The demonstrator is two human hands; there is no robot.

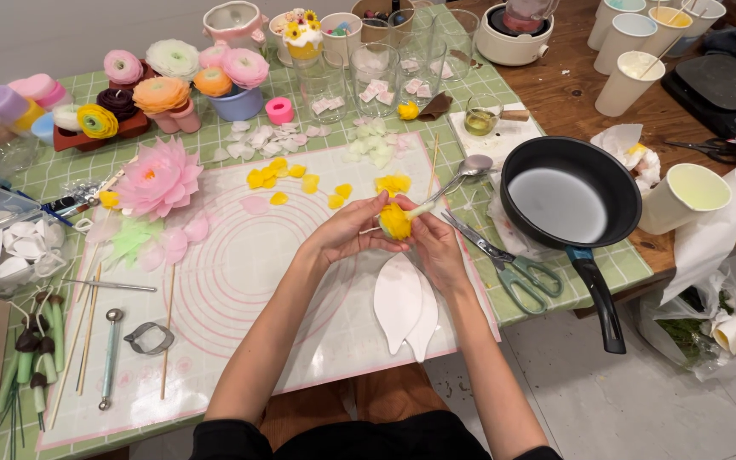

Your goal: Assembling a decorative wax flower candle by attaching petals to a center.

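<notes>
Holding a small yellow wax flower [395, 221] between both hands over the middle of the white silicone mat [240, 281]. My left hand [349, 230] cups it from the left, fingers curled closed around the bloom. My right hand [436, 243] pinches it from the right, thumb and fingertips closed on the petals; a pale stick [419, 209] pokes out of the flower toward the far right. Just near of my hands, white leaf-shaped moulds [404, 311] lie on the mat. Loose yellow petals [287, 175] scatter on the mat far of the flower. Big pink flower [158, 177] sits far left on the mat. Green-handled scissors [504, 260] lie right of my right hand, touching the mat edge. Black frying pan [568, 200] with pale liquid sits further right; a metal spoon [462, 175] rests by its left rim. Finished wax flowers [159, 94] cluster at the far left on the green checked cloth [470, 81].
</notes>
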